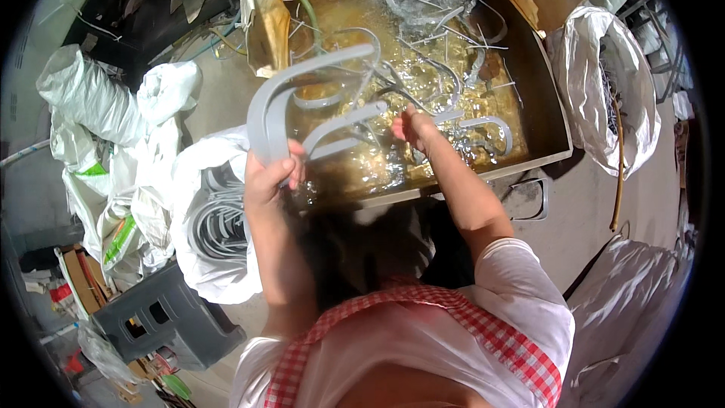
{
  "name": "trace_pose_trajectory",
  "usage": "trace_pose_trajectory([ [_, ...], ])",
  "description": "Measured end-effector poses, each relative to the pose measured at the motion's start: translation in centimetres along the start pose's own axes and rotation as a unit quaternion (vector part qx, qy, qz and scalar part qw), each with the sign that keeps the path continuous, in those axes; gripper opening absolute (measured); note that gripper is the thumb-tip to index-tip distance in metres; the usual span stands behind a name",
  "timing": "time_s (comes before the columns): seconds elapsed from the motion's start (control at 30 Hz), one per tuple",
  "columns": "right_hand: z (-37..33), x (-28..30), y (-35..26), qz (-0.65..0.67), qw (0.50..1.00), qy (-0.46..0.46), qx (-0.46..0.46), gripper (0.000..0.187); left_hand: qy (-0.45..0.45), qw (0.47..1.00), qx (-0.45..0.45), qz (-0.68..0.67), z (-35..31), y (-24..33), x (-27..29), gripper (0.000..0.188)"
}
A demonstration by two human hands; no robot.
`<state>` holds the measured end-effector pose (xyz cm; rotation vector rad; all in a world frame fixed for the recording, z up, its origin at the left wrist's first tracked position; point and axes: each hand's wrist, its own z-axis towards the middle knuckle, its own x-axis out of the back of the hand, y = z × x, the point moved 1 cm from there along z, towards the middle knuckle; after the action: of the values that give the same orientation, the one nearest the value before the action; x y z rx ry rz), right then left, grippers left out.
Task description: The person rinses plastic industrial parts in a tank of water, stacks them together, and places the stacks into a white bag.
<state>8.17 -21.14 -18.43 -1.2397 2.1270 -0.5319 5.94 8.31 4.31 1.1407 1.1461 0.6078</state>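
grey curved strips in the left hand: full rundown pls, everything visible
The grey curved strips are a small bunch of flat, matte bands, plastic or rubber by their look, each bent into a U. The left hand grips them at the bend, closed around the lower end, so their long arms fan out to the right over the water-filled tank. Their free ends reach toward the right hand, which is at the tips of the lower ones. They look wet and glossy in places. More like them lie in the water.

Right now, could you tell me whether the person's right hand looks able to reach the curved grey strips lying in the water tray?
Probably yes: the right hand is already over the tray, among the curved grey strips, with nothing between them.
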Motion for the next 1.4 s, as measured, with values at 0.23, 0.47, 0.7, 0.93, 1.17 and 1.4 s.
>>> trace_pose_trajectory([
  [0.23,-3.6,-4.3,-3.4,0.260,0.955,-0.135,-0.047,0.094,-0.054,0.996,0.055,-0.045,-1.2,0.0,0.8,0.025],
  [0.47,0.1,-4.3,-0.9,0.397,0.886,-0.223,-0.083,0.107,-0.141,0.965,0.200,0.092,-1.6,1.0,0.3,0.024],
  [0.7,3.0,-7.5,0.5,0.482,0.824,-0.296,-0.021,0.128,-0.221,0.894,0.281,0.268,-1.9,1.6,-2.2,0.028],
  [0.93,5.0,-5.8,-0.9,0.548,0.795,-0.219,0.139,0.084,-0.191,0.904,0.239,0.297,-3.4,2.8,-4.4,0.044],
  [1.17,1.3,-3.9,-5.4,0.537,0.824,-0.142,0.111,0.055,-0.130,0.899,0.177,0.380,-5.5,5.4,-4.7,0.057],
  [1.4,-0.1,0.0,-9.8,0.536,0.800,-0.245,0.114,0.015,0.026,0.986,0.130,0.100,-5.9,4.5,0.5,0.037],
])
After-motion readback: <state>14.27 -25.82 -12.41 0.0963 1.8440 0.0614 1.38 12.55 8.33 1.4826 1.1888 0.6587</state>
